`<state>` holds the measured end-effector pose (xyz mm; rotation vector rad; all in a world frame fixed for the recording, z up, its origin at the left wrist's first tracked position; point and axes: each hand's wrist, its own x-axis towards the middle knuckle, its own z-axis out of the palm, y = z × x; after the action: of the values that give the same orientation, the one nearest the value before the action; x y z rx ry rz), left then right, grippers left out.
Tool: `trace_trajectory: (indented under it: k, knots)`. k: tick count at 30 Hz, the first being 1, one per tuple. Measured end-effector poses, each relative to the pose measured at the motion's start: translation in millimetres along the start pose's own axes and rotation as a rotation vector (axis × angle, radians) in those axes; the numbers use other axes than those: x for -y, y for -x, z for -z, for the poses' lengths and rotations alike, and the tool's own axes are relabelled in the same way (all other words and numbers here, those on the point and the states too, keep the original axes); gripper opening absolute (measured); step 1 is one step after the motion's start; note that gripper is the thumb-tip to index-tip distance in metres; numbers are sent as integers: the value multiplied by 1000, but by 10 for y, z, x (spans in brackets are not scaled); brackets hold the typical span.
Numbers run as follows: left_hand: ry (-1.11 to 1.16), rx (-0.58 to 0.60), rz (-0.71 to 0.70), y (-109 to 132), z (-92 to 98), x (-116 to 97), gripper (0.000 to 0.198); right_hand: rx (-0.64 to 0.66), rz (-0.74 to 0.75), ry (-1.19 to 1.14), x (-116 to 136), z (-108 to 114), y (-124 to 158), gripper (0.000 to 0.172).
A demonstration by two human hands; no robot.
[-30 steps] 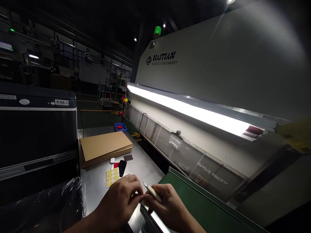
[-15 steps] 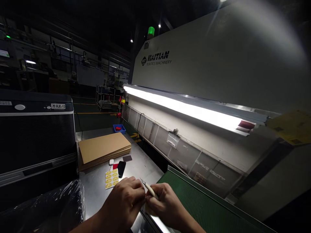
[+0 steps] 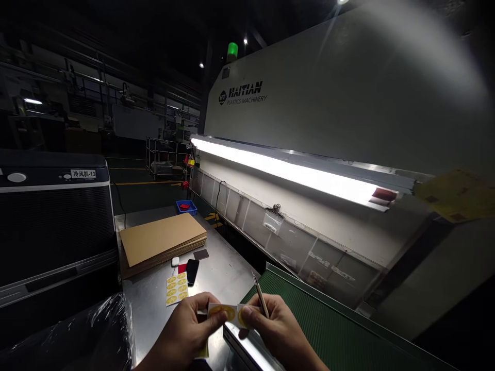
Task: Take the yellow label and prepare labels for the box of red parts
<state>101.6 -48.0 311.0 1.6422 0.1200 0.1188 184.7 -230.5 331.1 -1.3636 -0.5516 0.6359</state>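
Observation:
Both of my hands are together above the front of the metal table. My left hand (image 3: 189,325) pinches a small white sheet of yellow oval stickers (image 3: 229,311), thumb on top. Part of the sheet shows lower down, under that hand. My right hand (image 3: 278,325) has its thumb on the right end, where a narrow gap or crease divides it from the left piece; whether they are joined I cannot tell. A slim knife (image 3: 261,296) with a pale handle also sits in my right hand, its pointed tip upward and away from the stickers.
On the metal table (image 3: 226,263) lie another sticker sheet (image 3: 171,300), a black phone (image 3: 192,271), a white case (image 3: 175,262), a dark card (image 3: 201,254) and stacked cardboard (image 3: 164,237). A blue bin (image 3: 186,207) stands behind. A green conveyor (image 3: 309,309) runs at right.
My hands have opened apart a little and the sticker sheet now shows between them. The knife has turned from leaning left to pointing more upright. The view has shifted slightly.

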Motion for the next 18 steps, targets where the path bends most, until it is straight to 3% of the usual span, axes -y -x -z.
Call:
trace_trajectory:
  k: [9,11,15,18]
  knots:
    - [168,-106,-47,50,-133,127,53,-29,-57,-2,-82,-27,36,47]
    - [182,-170,-51,50,-104,186,54,-117,-103,-24,-164,88,46,47]
    - [227,-386,-45,40,104,275,57,-430,-150,-8,-350,484,112,46]
    - [328,-361,32,68,209,314,59,-382,-144,119,-474,635,124,48]
